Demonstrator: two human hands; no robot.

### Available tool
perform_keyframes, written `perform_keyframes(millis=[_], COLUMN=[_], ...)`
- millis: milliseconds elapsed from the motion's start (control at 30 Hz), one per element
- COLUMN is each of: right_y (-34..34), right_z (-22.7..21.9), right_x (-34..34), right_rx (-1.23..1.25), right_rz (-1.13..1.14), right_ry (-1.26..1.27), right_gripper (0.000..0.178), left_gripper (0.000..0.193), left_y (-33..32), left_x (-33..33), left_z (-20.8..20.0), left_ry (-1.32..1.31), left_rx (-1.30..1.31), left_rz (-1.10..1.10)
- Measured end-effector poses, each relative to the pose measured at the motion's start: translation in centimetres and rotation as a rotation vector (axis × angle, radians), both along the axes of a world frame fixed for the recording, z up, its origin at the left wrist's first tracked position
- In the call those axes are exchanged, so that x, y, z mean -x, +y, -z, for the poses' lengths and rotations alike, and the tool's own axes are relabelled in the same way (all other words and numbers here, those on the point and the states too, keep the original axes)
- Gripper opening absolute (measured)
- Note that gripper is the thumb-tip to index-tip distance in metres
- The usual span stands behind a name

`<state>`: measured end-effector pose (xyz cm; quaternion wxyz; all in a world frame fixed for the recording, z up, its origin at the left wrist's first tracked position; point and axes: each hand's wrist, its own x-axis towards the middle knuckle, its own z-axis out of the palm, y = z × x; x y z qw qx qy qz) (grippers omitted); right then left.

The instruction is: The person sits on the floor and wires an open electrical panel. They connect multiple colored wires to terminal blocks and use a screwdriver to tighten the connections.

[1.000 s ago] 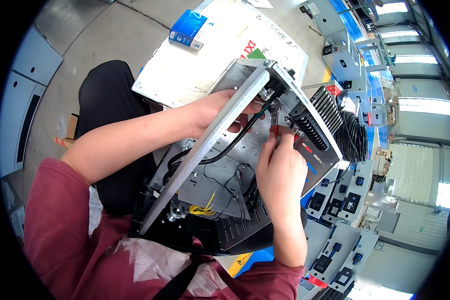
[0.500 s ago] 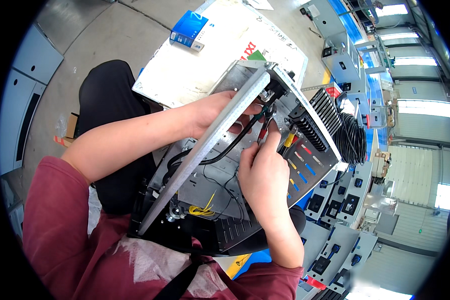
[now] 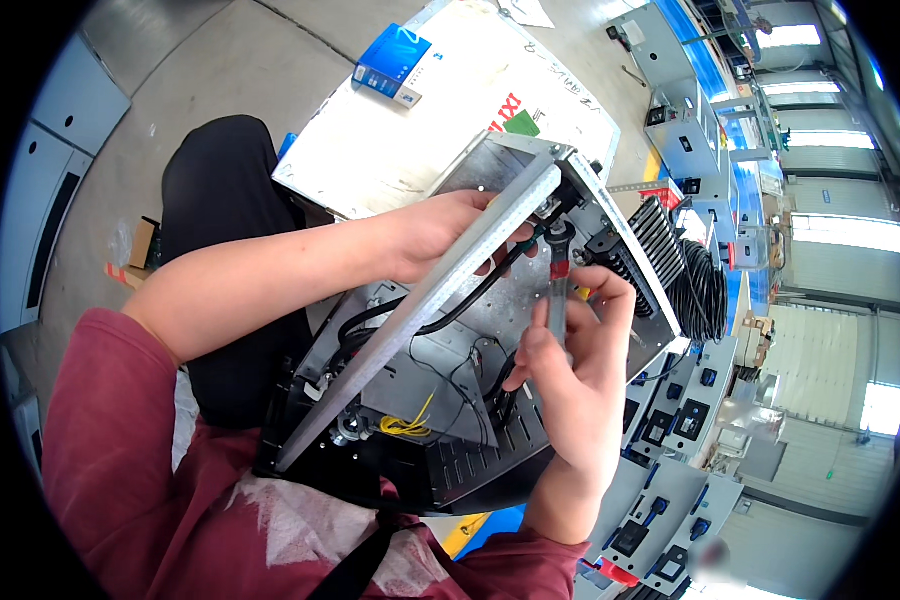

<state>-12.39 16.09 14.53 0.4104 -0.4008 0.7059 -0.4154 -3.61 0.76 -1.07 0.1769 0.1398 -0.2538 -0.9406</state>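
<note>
A grey metal enclosure (image 3: 410, 268) with an open frame lies across my lap. My right hand (image 3: 580, 370) is closed round the shank of a wrench (image 3: 560, 268) with a red band. The wrench's head sits at a fitting near the enclosure's upper corner. My left hand (image 3: 435, 238) reaches behind the metal edge bar, its fingertips closed at the end of a thick black cable (image 3: 470, 297) beside the wrench head; the bar hides part of these fingers. Lower inside lie thin black wires and a yellow wire bundle (image 3: 405, 427).
A white board (image 3: 340, 150) with a blue box (image 3: 395, 62) on it stands ahead. Beyond the enclosure's right side is a coil of black cable (image 3: 703, 290). Grey cabinets (image 3: 55, 200) stand at the left, more cabinets with black fittings at the right.
My right hand has moved right and slightly down, and the wrench now stands more upright with its shank showing. The left hand stays behind the bar. The view has shifted slightly.
</note>
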Motion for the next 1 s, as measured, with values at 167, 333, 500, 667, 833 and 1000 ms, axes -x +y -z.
perform_keyframes(millis=[167, 333, 500, 667, 833, 1000], right_y=[0.8, 1.3, 1.6, 0.8, -0.1, -0.4], right_z=[0.7, 2.6, 4.5, 4.4, 3.5, 4.4], right_x=[0.8, 1.8, 2.8, 3.3, 3.0, 3.1], right_rx=[0.013, 0.266, 0.284, 0.401, 0.321, 0.417], right_rz=[0.005, -0.292, -0.349, -0.222, -0.192, -0.109], right_ry=[-0.01, 0.279, 0.819, 0.807, 0.884, 0.863], right_gripper=[0.016, 0.036, 0.032, 0.015, 0.016, 0.031], left_gripper=[0.022, 0.026, 0.028, 0.03, 0.031, 0.027], left_y=[0.0, -0.3, -0.4, -0.6, -0.5, -0.4], left_x=[0.2, 0.3, 0.2, 0.0, -0.3, 0.0], left_z=[0.0, 0.4, 0.2, -0.6, -0.5, -0.1], left_ry=[0.006, 0.021, 0.072, 0.113, 0.113, 0.166], left_rx=[-0.03, -0.064, 0.014, 0.084, 0.072, 0.047], left_rz=[0.001, 0.004, 0.028, 0.028, 0.026, 0.031])
